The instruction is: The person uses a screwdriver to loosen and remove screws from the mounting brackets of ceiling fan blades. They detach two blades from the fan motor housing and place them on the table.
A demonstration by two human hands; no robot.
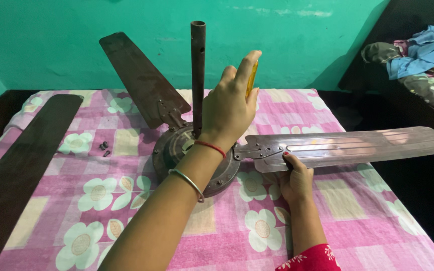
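So going left to right: a loose fan blade (pixel 21 170) lies flat on the bed (pixel 217 236) at the far left, its long axis running from the near edge up toward the wall. Just right of it a couple of small dark screws (pixel 104 148) sit on the flowered sheet. Then the fan motor (pixel 187 160) in the middle, with its downrod (pixel 198 75) standing straight up and one blade (pixel 141 80) angled up and back to the left.

The left hand (pixel 229 108) is raised just right of the rod, above the motor, fingers closed around a yellow-handled tool (pixel 251 78). I can't see the tip, so no idea where it's seated.

The right-side blade (pixel 352 148) runs out horizontally to the right from the hub. The right hand (pixel 295 180) sits under its root end, thumb on top, pinching the blade near the bracket holes, so this grip is right beside the joint, with the left hand just above and to its left.
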